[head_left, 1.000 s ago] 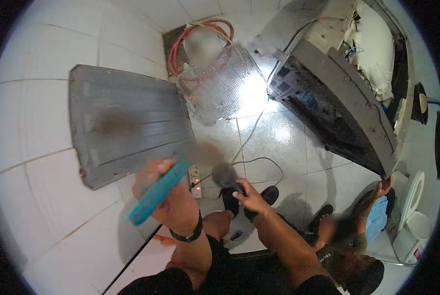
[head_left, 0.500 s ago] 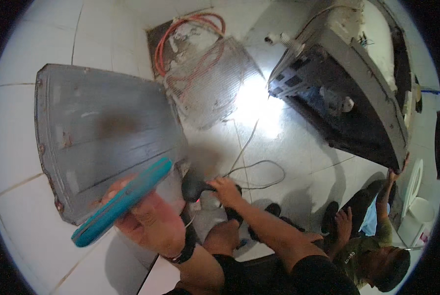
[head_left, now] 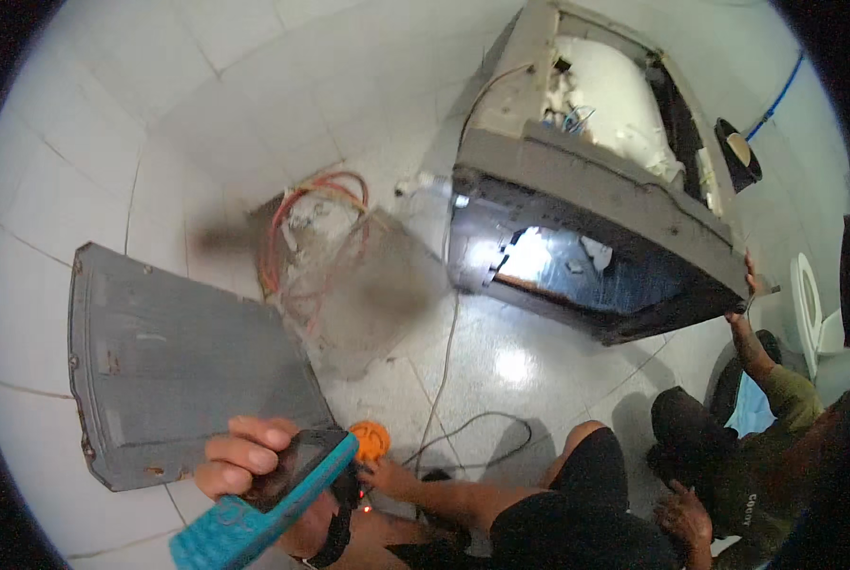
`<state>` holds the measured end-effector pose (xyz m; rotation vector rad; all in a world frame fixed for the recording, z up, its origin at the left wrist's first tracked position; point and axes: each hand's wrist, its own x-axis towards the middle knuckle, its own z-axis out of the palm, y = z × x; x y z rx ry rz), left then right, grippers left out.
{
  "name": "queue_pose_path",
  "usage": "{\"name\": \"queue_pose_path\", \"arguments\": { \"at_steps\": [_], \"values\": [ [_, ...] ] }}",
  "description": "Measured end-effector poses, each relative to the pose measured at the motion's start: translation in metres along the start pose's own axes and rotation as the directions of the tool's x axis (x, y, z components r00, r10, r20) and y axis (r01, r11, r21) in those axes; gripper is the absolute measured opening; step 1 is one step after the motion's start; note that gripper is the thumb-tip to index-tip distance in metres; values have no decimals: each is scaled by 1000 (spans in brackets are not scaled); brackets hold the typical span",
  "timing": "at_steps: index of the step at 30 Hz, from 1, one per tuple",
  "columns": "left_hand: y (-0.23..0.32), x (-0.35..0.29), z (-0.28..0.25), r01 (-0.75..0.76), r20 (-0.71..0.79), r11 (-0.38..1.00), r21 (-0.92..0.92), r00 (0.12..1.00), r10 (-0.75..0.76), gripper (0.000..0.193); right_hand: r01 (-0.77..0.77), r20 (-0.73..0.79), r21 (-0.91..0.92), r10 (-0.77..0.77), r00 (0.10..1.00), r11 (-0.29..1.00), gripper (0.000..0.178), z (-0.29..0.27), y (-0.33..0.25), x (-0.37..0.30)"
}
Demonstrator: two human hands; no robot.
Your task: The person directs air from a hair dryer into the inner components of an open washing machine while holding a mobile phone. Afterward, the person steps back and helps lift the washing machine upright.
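My left hand (head_left: 239,461) is wrapped round a teal-cased phone (head_left: 239,522), tilted and raised near the lower left. My right hand (head_left: 387,480) is closed on a dark tool with a round orange end (head_left: 371,442), low in the middle; its grip is partly hidden behind my left wrist. Above them, a large grey appliance cabinet (head_left: 605,190) stands tilted, with a white rounded tub (head_left: 615,100) inside. Bright light falls into the cabinet's open underside. At the right, another person's hand (head_left: 748,342) is against the cabinet's lower corner.
A grey metal panel (head_left: 197,366) leans at the left. Beyond my hands lie a dusty mesh panel (head_left: 368,304) and a red hose (head_left: 287,223). A cable (head_left: 444,380) runs across the tiled floor. The other person (head_left: 786,456) crouches near a white toilet (head_left: 805,294).
My view has shifted. The phone now shows more of its flat side. The tool in my right hand has turned, showing its orange end. The bright light has moved from the floor into the cabinet.
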<state>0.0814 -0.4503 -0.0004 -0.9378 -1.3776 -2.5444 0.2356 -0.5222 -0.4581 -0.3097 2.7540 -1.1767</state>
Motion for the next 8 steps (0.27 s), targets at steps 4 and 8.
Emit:
{"name": "queue_pose_path", "arguments": {
  "at_steps": [4,8],
  "values": [
    [-6,-8,14,-205,130,971,120,973,189,19,-252,216,375,180,960,892,42,3,14,-12],
    [-26,-8,26,-302,301,951,-66,903,307,26,21,539,-138,57,840,990,65,-124,23,2]
  ]
}}
